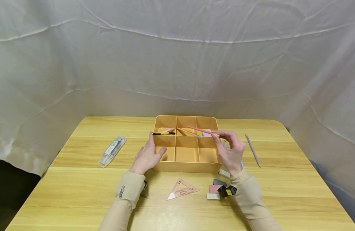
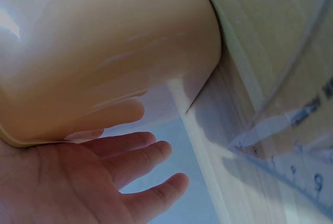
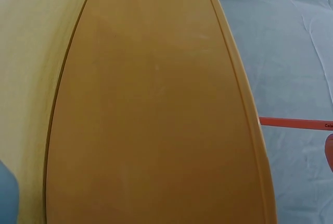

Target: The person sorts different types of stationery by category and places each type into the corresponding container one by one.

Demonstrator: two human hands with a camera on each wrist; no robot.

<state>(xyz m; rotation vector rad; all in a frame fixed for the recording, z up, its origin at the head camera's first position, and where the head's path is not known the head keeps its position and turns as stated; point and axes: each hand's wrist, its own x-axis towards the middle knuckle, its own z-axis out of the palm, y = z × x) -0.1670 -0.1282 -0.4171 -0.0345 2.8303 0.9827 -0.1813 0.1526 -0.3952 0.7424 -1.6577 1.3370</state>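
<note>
A yellow-orange organizer box [image 1: 186,167] with several compartments stands in the middle of the table. My left hand [image 1: 147,157] rests at its left side; the thumb reaches over the rim, and in the left wrist view the other fingers [image 2: 140,164] extend loosely along the outer wall. Over the box's right part, my right hand [image 1: 231,152] pinches a coral-pink pencil [image 1: 202,129], tilted with its far end toward the back middle compartment. An orange pencil [image 1: 187,131] with a blue end leans in that compartment. At the back left, a yellow-and-black pen [image 1: 163,133] lies near a pale pink stick [image 1: 168,130].
Left of the box lies a clear case [image 1: 112,151]; to the right, a lilac pencil [image 1: 253,150]. A pink set square [image 1: 183,190] lies in front. Near the right wrist are pink [image 1: 214,189], white [image 1: 213,196] and grey [image 1: 219,182] blocks. A whitish item [image 1: 207,132] sits back right.
</note>
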